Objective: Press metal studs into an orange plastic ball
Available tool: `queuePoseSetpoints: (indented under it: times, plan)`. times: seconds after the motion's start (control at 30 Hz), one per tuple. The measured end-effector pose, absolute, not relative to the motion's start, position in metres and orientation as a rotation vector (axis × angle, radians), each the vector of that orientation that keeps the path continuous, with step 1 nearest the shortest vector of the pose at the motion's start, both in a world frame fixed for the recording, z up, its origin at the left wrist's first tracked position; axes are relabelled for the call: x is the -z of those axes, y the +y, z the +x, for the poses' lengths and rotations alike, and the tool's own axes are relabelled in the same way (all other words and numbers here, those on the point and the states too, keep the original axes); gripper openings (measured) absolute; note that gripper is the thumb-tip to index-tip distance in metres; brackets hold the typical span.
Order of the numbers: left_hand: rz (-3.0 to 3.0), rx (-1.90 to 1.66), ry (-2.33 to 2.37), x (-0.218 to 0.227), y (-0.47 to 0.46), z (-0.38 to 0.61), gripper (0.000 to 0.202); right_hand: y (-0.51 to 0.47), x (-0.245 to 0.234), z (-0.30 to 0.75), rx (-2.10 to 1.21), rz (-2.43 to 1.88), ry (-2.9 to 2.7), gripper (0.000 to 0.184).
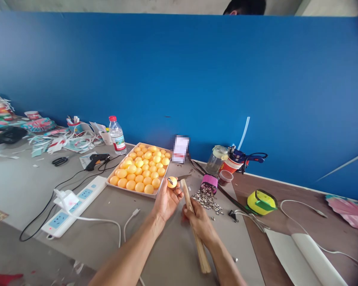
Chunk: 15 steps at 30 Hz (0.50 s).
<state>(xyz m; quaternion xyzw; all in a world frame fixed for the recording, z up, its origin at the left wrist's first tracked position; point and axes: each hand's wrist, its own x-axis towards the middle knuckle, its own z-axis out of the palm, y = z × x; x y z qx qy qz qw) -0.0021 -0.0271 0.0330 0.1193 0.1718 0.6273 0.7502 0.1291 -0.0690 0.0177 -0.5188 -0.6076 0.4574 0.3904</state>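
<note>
The blue partition [179, 79] stands right across in front of me, and the grey desk [167, 254] spreads beneath my arms. Ahead and to my left sits the tray [139, 194], filled with loose orange balls, the bottle [118, 139] standing upright just beyond its far left corner. Nearer, the stick [200, 250] slants up and away from me; my right hand [199, 222] is closed round it near the middle, thumb over the top. It looks like dry, rough-edged wood, so I'd expect it stiff, fairly light and not slippery, best gripped there where it balances. Its far end lies just beside my left fingertips; I can't tell whether they touch. My left hand [167, 202], palm turned up, has its fingers curled round one ball [174, 183], which is clear of the tray, near its right-hand corner. The ball seems hollow, thin and smooth: almost weightless, likely to roll off or dent if squeezed, so a loose cradle round its sides suits it. Beyond my right hand, the purple pouch [209, 183] lies tipped over with shiny metal bits [207, 198] heaped at its mouth. Smallest is a dark fitting [170, 180] on the held ball, too small to make out.
</note>
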Motion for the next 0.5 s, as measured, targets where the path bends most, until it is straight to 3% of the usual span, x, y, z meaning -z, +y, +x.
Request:
queuePoseSetpoints:
  times: [0.13,0.3,0.5]
  plan:
    - [0.281,-1.346,0.373,-0.030,-0.026,-0.002,0.033,-0.069,-0.009,0.124,-0.864,-1.278,-1.690,0.049]
    - [0.283,-1.298,0.436,-0.030,-0.026,-0.001,0.031,-0.063,-0.005,0.139,-0.524,-1.333,-1.777,0.032]
    - [0.317,-1.231,0.496,-0.029,-0.026,0.002,0.028,-0.057,-0.024,0.196,-0.243,-1.788,-1.540,0.027]
